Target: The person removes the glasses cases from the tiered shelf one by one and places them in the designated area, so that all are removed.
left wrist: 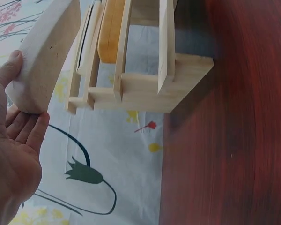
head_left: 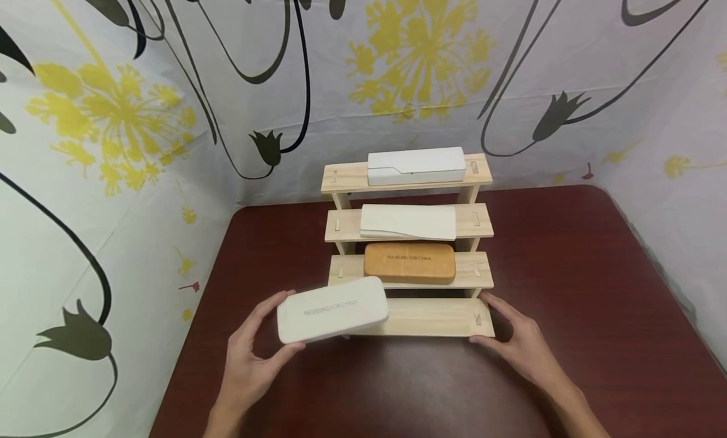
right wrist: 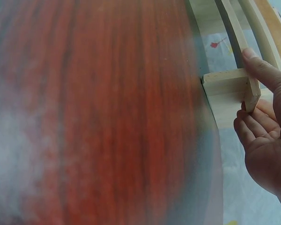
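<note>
My left hand (head_left: 250, 356) grips the left end of a white glasses case (head_left: 335, 308) with printed lettering, thumb at the front and fingers behind. The case tilts slightly and overlaps the left part of the bottom shelf in the head view. A stepped wooden rack (head_left: 431, 317) with several shelves stands on the table. My right hand (head_left: 525, 343) pinches the right end of its bottom shelf; the right wrist view shows the thumb on the board (right wrist: 253, 89) and fingers beneath. A tan glasses case (head_left: 409, 263) lies on the shelf above.
Higher up the rack sit a cream flat-folded case (head_left: 407, 221) and, on the top shelf, a white box-like case (head_left: 416, 166). The dark red table (head_left: 431, 387) meets flower-printed fabric (head_left: 397, 59) behind and at both sides.
</note>
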Action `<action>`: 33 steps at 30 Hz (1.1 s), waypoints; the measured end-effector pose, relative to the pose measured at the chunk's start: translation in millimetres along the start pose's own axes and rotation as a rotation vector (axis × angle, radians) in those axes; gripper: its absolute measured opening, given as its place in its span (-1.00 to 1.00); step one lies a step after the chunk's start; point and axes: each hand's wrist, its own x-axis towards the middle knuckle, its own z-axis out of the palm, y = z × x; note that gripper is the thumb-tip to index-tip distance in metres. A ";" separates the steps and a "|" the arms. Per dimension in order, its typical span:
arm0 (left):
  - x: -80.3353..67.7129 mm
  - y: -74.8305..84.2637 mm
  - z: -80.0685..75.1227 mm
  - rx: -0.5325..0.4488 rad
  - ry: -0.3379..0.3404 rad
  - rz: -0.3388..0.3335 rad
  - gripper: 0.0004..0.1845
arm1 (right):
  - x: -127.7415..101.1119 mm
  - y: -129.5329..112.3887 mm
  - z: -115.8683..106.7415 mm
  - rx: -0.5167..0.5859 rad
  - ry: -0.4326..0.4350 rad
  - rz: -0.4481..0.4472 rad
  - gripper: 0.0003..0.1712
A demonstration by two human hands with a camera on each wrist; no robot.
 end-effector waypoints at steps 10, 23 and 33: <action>-2.3 -2.6 -12.7 0.068 0.041 -0.030 -0.02 | -0.3 -0.2 0.4 -0.003 0.004 0.002 0.06; 5.7 -1.6 -27.0 0.075 0.099 -0.045 -0.09 | -0.7 -1.4 0.3 -0.007 0.004 0.013 0.06; 9.3 -7.5 -33.4 0.124 0.124 -0.074 -0.03 | -0.5 -1.1 0.6 0.010 0.004 0.015 0.07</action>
